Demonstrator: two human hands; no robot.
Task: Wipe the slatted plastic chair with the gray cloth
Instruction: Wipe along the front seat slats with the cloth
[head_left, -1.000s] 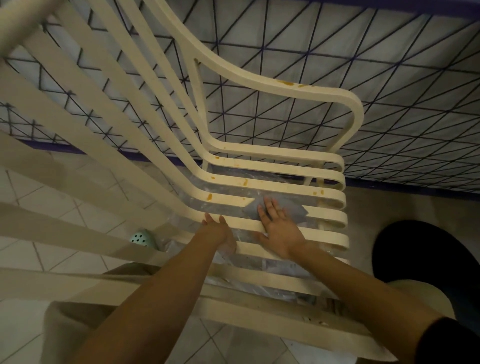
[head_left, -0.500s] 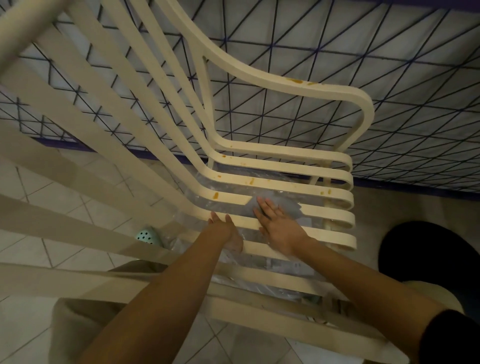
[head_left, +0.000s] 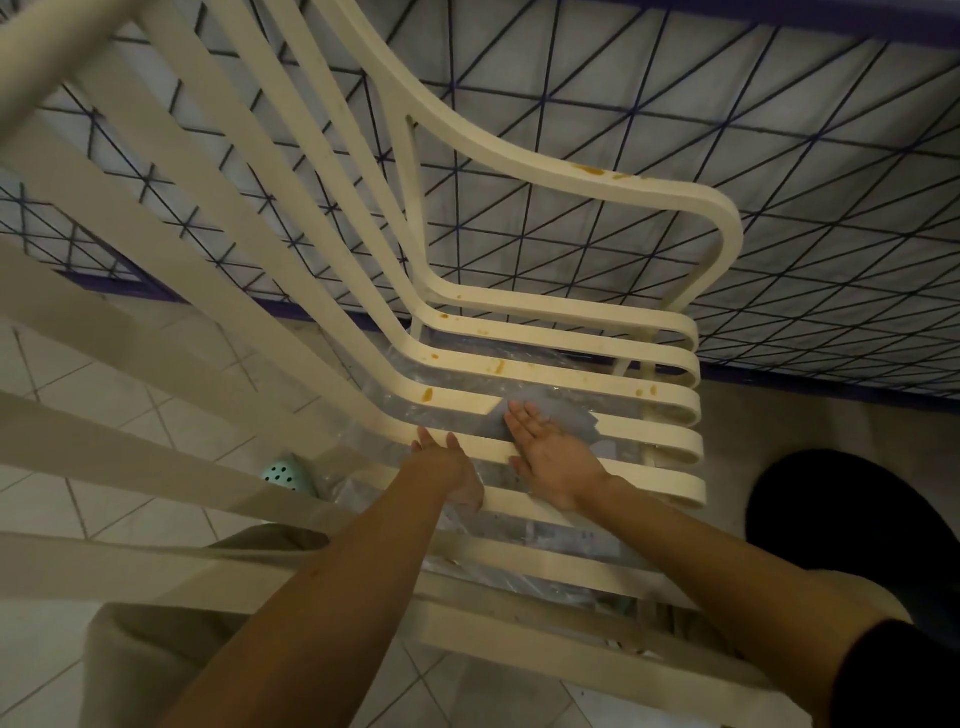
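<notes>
While the right hand (head_left: 553, 462) lay flat, its fingers straight and close together, pressing the gray cloth (head_left: 558, 422) onto the seat of the slatted plastic chair (head_left: 649, 195), I judged the wipe to be well short of done; the cloth sat under and just past those fingertips, bridging the gap between two seat slats about midway along them; the slats ran crosswise to my forearms, left to right in the head view, so I reckoned any stroke should follow that axis; the nearest orange smear (head_left: 427, 395) lay on the slat that the cloth's far part covered, off to the left of the fingers, with more spots (head_left: 500, 366) on the slat beyond; the right hand, being the one on the cloth, was the hand to reach them; the left hand (head_left: 447, 462) rested just beside it on a nearer slat, the fingers I could see straight and gripping nothing, seemingly a brace; the cloth looked thin, flat and dull blue-gray, an angular patch with a corner pointing left; the chair was cream, its slats curving up into the back, with an orange streak (head_left: 592, 170) on the armrest; a clear plastic sheet (head_left: 571, 540) showed through the gaps under the seat
</notes>
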